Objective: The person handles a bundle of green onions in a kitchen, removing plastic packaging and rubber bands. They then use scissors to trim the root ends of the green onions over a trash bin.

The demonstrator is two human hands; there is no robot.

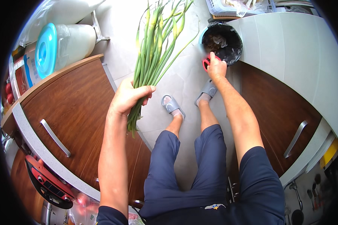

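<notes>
A bundle of long green garlic scapes (155, 47) is gripped near its lower end by my left hand (132, 95). Their pale, yellowish tips fan out towards the top, while the other ends hang below my palm. My right hand (217, 66) holds red-handled scissors (205, 62) at the near rim of a round trash bin (240, 46). The scissors' blades are blurred, so how far apart they are cannot be told. The bin has a black liner with brown scraps and crumpled wrapping inside.
Brown wooden cabinets (70, 112) with metal handles flank me. A clear container with a blue lid (46, 50) lies at the upper left. A plastic basket (214, 7) stands beyond the bin. A red appliance (49, 180) is at the lower left. My slippered feet are on the tiled floor (157, 123).
</notes>
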